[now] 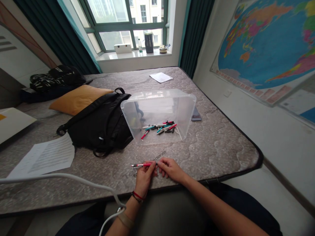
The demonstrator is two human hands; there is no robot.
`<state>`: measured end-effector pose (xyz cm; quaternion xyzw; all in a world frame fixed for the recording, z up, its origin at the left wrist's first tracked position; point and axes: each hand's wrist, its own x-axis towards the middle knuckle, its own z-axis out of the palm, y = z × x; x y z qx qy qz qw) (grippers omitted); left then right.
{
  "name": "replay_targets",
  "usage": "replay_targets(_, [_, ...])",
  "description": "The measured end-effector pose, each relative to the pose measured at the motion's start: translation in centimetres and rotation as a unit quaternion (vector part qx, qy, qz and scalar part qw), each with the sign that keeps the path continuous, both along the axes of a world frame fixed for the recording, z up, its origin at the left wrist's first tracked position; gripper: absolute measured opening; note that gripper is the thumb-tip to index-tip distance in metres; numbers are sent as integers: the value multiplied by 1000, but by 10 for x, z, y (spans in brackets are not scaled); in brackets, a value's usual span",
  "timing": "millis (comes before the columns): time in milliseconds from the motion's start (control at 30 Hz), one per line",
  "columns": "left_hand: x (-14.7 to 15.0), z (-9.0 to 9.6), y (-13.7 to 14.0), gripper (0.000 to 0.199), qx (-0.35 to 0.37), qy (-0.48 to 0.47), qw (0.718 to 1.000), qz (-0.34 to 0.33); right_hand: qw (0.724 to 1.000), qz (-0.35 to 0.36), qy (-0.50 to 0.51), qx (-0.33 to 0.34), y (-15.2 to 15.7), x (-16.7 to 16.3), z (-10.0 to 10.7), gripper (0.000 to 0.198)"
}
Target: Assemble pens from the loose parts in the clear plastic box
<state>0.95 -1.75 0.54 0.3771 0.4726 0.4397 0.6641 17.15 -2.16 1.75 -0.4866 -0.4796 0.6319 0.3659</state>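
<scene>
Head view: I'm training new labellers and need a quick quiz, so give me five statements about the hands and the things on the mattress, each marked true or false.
1. The left hand holds a red pen, and the right hand is at its dark end. True.
2. Several pens lie in the clear bin. True.
3. The right hand is inside the bin. False: it is close beside the left hand, outside the bin.
4. In the picture, the black bag lies left of the bin. True.
5. The yellow pillow stands on the windowsill. False: the yellow pillow lies on the mattress.
</scene>
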Motion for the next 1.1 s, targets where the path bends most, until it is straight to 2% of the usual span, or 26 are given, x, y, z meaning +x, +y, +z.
replay_targets(100, [0, 0, 1, 36, 1, 14, 1000, -6, 1000, -7, -1, -7, 0, 0, -1, 43])
replay_targets(200, [0, 2, 1, 42, -30, -34, 999, 22, 999, -38, 12, -12, 1, 0, -1, 44])
replay_targets(333, [-2, 6, 0, 35, -48, -75, 995, 38, 995, -85, 52, -28, 4, 3, -3, 46])
replay_targets(500, [-4, 11, -5, 35, -4, 18, 1000, 3, 989, -105, 97, -38, 3, 3, -4, 50])
replay_targets(733, [0, 17, -9, 37, 33, 73, 997, 3, 962, -130, 224, -81, -8, -13, -3, 57])
replay_targets(933, [3, 17, -10, 44, 52, 86, 995, -13, 970, -168, 163, -60, -4, -9, -3, 60])
replay_targets(1100, [2, 8, -9, 54, 25, 85, 995, 34, 970, -218, 104, -20, 4, 5, -5, 59])
